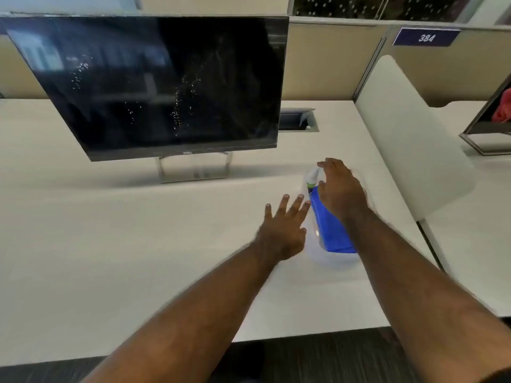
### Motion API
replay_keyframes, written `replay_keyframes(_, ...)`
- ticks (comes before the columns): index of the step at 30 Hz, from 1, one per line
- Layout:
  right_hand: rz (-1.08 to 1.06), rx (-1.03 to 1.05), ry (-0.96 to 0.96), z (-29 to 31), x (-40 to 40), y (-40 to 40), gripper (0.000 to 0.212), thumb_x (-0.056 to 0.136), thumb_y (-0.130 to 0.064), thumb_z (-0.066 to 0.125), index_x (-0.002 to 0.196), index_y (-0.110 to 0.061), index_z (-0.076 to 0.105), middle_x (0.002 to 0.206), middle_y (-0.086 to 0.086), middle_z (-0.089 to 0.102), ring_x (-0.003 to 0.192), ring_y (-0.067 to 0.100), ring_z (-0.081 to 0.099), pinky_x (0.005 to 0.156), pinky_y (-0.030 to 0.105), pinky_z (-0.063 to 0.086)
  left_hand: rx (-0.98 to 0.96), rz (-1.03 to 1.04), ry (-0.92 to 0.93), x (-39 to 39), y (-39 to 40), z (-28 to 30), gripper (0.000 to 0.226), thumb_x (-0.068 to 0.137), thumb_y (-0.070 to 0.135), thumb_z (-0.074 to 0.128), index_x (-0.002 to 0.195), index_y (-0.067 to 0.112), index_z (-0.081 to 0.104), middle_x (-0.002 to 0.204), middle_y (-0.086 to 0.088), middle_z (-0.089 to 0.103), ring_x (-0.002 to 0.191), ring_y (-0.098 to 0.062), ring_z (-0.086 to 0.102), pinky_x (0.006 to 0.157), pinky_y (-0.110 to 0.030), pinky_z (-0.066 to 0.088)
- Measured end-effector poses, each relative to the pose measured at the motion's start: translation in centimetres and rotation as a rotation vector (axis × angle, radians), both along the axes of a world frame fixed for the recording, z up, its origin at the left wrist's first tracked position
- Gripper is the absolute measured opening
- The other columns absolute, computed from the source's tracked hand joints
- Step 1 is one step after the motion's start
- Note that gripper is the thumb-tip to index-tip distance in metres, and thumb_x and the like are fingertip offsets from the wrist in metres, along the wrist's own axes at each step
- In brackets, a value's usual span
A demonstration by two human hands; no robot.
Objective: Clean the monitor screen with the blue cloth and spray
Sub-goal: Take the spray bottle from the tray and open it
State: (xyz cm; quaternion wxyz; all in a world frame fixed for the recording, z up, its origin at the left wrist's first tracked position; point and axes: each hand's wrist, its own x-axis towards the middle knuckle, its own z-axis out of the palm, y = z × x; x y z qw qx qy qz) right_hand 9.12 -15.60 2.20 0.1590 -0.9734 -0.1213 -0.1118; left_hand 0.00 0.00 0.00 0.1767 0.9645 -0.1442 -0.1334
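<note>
The monitor screen [166,84] stands on the counter [110,244], already dotted with droplets. The blue cloth [330,230] lies right of it beside the spray bottle [312,176]. The right hand [341,189] hovers over both with fingers spread, holding nothing; the left hand [282,228] is also spread, just beside. A hasty reach may knock the bottle over, and the droplets may run down into the bezel.

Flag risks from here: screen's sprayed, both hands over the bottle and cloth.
1. Droplets on the black Dell monitor screen sit unwiped; they may run toward the bottom bezel.
2. The open right hand above the white-nozzled spray bottle could tip it.
3. The left hand is open, not yet on the folded blue cloth.
</note>
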Motion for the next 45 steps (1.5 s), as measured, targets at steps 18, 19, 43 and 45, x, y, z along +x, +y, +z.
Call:
replay_keyframes(18,0.021,-0.016,0.242,1.0,3.7,-0.8,0.027,0.095,-0.011,0.055,0.121,-0.008,0.062,0.119,0.013,0.063,0.109,0.028,0.056,0.094,0.034,0.041,0.102,-0.047,0.004,-0.3,-2.0,-0.1,0.067,0.104,0.032,0.032,0.159,0.019,-0.005,0.167,0.001,-0.013,0.154,-0.026,-0.011,0.12,-0.061,0.0)
replay_keyframes(19,0.037,-0.013,0.222,1.7,3.5,-1.1,0.026,0.095,-0.011,0.055,0.12,-0.008,0.063,0.118,0.013,0.064,0.108,0.029,0.056,0.094,0.035,0.041,0.11,-0.044,0.006,-0.3,-1.8,0.0,0.067,0.105,0.033,0.031,0.159,0.019,-0.005,0.167,0.001,-0.014,0.154,-0.026,-0.012,0.121,-0.06,0.0)
replay_keyframes(43,0.327,0.049,0.37,2.6,-8.1,14.2,0.025,0.094,-0.021,0.056,0.117,-0.025,0.065,0.114,-0.005,0.065,0.103,0.014,0.058,0.087,0.024,0.043,0.183,0.281,-0.13,-4.0,15.3,-2.0,0.096,0.083,0.086,0.027,0.158,0.032,0.001,0.168,0.001,-0.009,0.153,-0.026,-0.015,0.116,-0.067,-0.006)
replay_keyframes(45,0.353,0.064,0.368,1.9,-9.0,15.2,0.023,0.095,-0.022,0.055,0.114,-0.024,0.066,0.11,-0.005,0.065,0.099,0.014,0.059,0.083,0.026,0.046,0.174,0.281,-0.127,-4.5,15.7,-2.3,0.089,0.084,0.084,0.033,0.157,0.036,0.014,0.167,0.0,-0.012,0.152,-0.027,-0.018,0.116,-0.068,-0.006)
